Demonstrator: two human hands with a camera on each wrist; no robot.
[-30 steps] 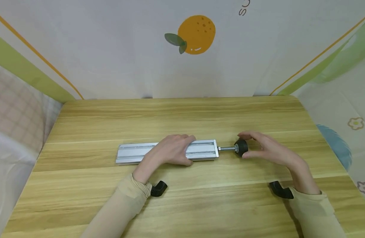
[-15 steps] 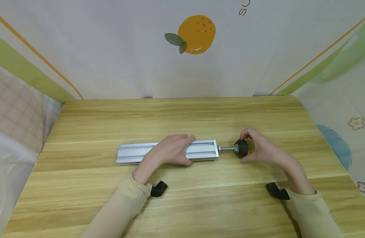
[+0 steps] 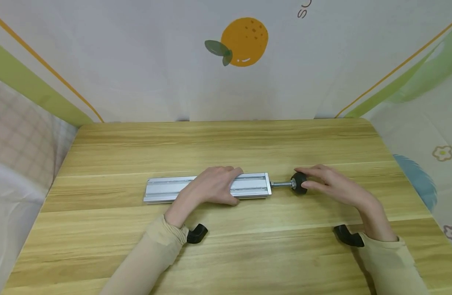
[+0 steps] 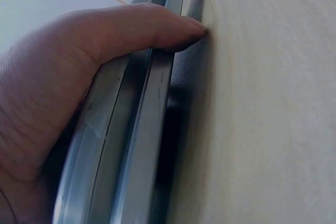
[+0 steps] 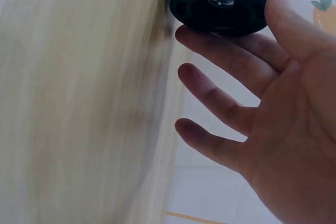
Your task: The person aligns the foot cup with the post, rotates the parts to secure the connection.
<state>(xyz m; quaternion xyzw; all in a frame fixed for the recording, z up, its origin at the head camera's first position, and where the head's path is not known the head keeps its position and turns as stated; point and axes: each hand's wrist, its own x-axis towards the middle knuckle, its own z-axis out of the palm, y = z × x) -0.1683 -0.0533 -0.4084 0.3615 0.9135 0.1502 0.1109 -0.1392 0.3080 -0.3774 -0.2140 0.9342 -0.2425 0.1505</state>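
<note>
A silver aluminium extrusion [image 3: 249, 185] with slots lies on the wooden table in the head view. My left hand [image 3: 211, 186] grips it across its middle; the thumb [image 4: 173, 30] presses along its near side in the left wrist view. From the extrusion's right end plate sticks a threaded rod [image 3: 281, 184] with a nut, ending in a round black levelling foot [image 3: 299, 183]. My right hand [image 3: 333, 184] pinches that foot between thumb and index finger. In the right wrist view, the foot's underside [image 5: 220, 3] faces the camera, and the other fingers [image 5: 215, 95] spread apart below it.
The wood-grain table [image 3: 226, 143] runs back to a white curtain [image 3: 137, 61] with a printed orange. Black curved pieces [image 3: 197, 234] stick out at both sleeve cuffs. Patterned cloth hangs at both sides.
My right hand shifts slightly; its thumb moves from below the levelling foot up onto the foot's right side. The left hand and the extrusion stay in place.
</note>
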